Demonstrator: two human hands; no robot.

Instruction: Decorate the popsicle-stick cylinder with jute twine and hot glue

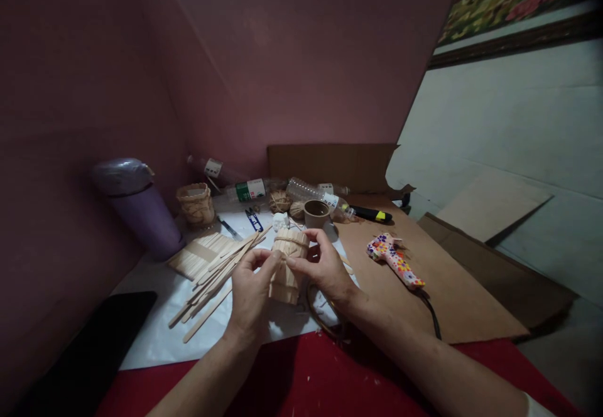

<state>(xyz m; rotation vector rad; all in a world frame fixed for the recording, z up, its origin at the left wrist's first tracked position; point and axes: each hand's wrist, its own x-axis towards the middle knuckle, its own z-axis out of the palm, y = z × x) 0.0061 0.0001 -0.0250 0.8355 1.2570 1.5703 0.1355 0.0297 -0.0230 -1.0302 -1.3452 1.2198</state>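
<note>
Stick-clad cylinder (285, 285): bare pale wood, matt, ribbed face; twine band (291, 239) near its top is coarse fibre. Loose craft sticks (207, 315): raw wood, flat, smooth, unvarnished. Twine ball (280, 201) behind: rough, hairy. Clear bottle (306, 191): thin plastic, glossy, ridged. Glue gun (396, 262): smooth hard shell, printed flowers, looks like plastic; its cord (432, 316) has a dark, smooth jacket. Cardboard sheet (452, 291): brown, matt. White sheet (151, 341): smooth, faint sheen, paper or plastic unclear. Purple container (146, 222): smooth; its wrap (120, 175) is shiny, creased film. Box cutter (372, 214): black and yellow plastic grip.
</note>
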